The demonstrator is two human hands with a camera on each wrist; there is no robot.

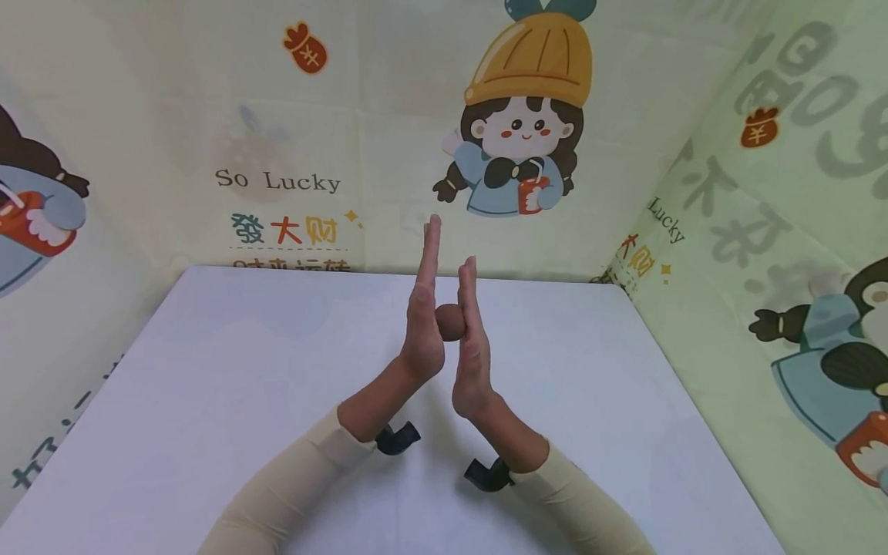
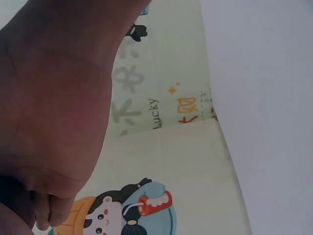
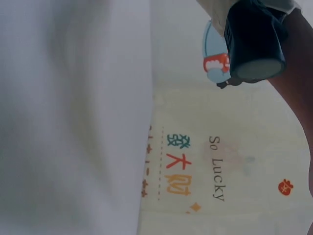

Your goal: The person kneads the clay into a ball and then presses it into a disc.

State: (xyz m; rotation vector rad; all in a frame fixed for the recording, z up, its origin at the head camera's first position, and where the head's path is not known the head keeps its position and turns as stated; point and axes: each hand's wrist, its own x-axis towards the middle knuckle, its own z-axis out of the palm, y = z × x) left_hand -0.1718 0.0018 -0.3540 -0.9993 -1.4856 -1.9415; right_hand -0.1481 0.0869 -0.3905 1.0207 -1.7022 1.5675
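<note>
A brown ball (image 1: 450, 321), like a lump of clay, sits pressed between my two flat palms above the middle of the white table (image 1: 208, 370). My left hand (image 1: 423, 308) stands upright with straight fingers pointing up, its palm against the ball's left side. My right hand (image 1: 470, 339) mirrors it, fingers straight, palm against the ball's right side. Most of the ball is hidden between the hands. The left wrist view shows only the left palm (image 2: 54, 107) close up. In the right wrist view the other arm's black wrist camera (image 3: 254, 41) shows.
Printed cloth walls with cartoon figures and the words "So Lucky" (image 1: 277, 181) close the table in at the back, left and right (image 1: 763, 231). Black wrist cameras (image 1: 398, 438) (image 1: 488, 474) hang under both beige sleeves.
</note>
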